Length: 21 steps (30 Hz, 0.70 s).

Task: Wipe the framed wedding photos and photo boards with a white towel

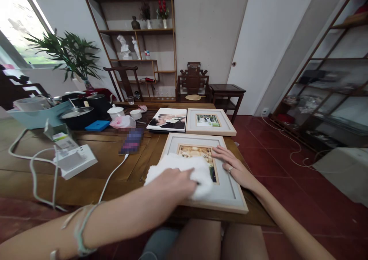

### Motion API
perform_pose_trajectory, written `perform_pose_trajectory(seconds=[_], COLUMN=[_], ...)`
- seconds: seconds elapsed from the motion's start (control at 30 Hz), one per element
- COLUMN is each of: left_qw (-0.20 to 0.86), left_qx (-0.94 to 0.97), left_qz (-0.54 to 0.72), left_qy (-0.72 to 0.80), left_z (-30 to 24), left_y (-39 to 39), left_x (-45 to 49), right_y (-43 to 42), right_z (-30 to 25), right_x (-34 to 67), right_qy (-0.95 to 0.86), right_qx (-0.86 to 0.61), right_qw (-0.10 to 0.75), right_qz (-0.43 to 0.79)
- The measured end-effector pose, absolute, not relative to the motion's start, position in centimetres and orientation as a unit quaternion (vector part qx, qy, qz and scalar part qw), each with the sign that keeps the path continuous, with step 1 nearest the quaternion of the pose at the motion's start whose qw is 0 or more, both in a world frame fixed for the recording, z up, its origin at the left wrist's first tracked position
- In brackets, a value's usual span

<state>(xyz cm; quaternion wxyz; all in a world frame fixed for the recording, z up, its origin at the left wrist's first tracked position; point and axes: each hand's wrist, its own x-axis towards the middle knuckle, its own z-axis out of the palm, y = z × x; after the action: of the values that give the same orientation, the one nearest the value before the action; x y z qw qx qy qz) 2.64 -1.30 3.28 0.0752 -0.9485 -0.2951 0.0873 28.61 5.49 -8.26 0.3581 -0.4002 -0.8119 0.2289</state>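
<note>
At the near side of the table (153, 145), toward six o'clock, a frame (227, 196) lies flat. Its rim is pale wood, its mount grey-white and broad, and the picture (192, 150) inside shows warm gold tones that turn dark at the lower right corner. Crumpled and fluffy, a white cloth (202, 171) lies over the frame from about seven to ten o'clock and hides much of the picture.

The left hand (175, 181) has its fingers curled on the cloth, holding it bunched; the forearm, banded at the wrist, comes in from eight o'clock. Wide and flat, the right hand (235, 168) rests on the frame at two o'clock, a ring (230, 169) on one finger, its fingertips over the picture's edge.

Around the frame, a second frame (227, 126) lies at twelve o'clock, with a print (179, 125) beside it at eleven. A phone (132, 142) sits at ten o'clock; its white cable (110, 177) runs down behind the left forearm. Farther along, near nine o'clock, is a power strip (89, 162), and toward ten a blue box (97, 125), a pan (76, 118) and a lidded pot (99, 104) crowd the table
</note>
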Motion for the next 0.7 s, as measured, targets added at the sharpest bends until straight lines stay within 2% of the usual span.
perform_pose_trajectory(seconds=[0.13, 0.27, 0.47, 0.7], left_qw=[0.183, 0.284, 0.166, 0.112], left_qx=[-0.876, -0.838, -0.875, -0.872], left_qz=[0.060, -0.019, -0.020, -0.086], left_qy=[-0.442, -0.466, -0.454, -0.468], left_z=[7.6, 6.1, -1.2, -2.6], left_y=[1.5, 4.6, 8.0, 10.4], left_x=[0.6, -0.8, -1.8, -1.4], right_y=[5.5, 5.4, 5.3, 5.3], right_z=[-8.0, -8.0, -8.1, -8.1], right_x=[28.7, 28.6, 28.5, 28.6], right_qy=[-0.823, -0.826, -0.825, -0.828], right_qx=[-0.376, -0.377, -0.382, -0.381], right_qw=[0.356, 0.352, 0.348, 0.341], right_qz=[0.233, 0.225, 0.231, 0.232])
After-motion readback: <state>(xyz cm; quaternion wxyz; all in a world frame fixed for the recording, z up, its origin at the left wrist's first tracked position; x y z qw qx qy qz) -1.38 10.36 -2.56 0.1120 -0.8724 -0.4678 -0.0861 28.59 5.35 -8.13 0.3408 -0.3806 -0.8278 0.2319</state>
